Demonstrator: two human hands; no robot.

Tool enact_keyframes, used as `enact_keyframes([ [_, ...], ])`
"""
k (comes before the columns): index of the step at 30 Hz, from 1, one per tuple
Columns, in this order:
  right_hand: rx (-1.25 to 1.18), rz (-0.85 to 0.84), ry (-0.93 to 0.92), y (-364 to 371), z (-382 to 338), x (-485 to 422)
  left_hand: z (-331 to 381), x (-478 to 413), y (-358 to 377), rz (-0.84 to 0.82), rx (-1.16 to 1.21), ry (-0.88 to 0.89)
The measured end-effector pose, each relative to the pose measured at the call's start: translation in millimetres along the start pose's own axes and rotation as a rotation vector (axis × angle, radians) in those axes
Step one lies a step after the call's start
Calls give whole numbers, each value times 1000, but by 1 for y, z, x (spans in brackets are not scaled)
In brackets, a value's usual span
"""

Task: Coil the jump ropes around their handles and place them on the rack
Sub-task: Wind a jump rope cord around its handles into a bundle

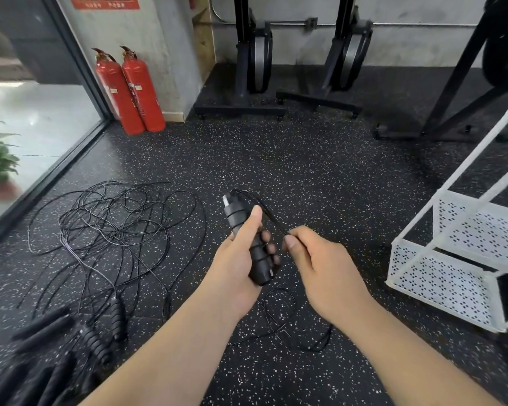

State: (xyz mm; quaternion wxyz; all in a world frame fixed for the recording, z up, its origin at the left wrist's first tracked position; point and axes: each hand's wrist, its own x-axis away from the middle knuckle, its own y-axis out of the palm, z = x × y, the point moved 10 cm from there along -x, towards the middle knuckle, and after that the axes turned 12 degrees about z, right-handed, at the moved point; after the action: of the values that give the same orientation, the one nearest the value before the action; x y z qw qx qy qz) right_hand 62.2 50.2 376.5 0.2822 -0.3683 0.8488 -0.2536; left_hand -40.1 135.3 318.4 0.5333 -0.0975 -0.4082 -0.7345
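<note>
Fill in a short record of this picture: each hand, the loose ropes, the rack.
left hand: grips the black handles, cord wound around them
right hand: fingers pinch the cord leading from the handles' top
loose ropes: tangled on the speckled floor, to the person's left
rack: white, perforated shelves, on the floor to the right

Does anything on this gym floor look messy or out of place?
Yes. A tangle of loose black ropes sprawls on the floor at left, with uncoiled handles heaped near it. The rope tail of the handle gripped by the left hand also trails loose underneath.
</note>
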Motion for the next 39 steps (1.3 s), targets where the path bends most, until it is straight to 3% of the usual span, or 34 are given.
enact_keyframes([
  [6, 71, -75, 44, -18, 19, -14, 25, -17, -29, 173, -262, 146],
  [13, 97, -88, 64, -46, 42, -24, 52, -21, -58, 369, 86, 203],
  [15, 101, -22, 70, -48, 44, -24, 48, -16, -49, 322, 60, 184],
  [18, 105, 63, 112, -43, 48, -21, 26, -1, -15, 80, -191, 126],
  [22, 120, -50, 76, -8, 35, -9, -9, 20, 23, -250, -370, 120],
  [28, 73, -162, 35, -4, 27, -11, 17, 8, 14, -122, -240, 135],
  [34, 68, -95, 45, -45, 37, -26, 102, -10, -36, 116, 198, 298],
  [39, 12, 41, 81, -54, 41, -28, 73, -7, -27, 65, -7, 205],
])
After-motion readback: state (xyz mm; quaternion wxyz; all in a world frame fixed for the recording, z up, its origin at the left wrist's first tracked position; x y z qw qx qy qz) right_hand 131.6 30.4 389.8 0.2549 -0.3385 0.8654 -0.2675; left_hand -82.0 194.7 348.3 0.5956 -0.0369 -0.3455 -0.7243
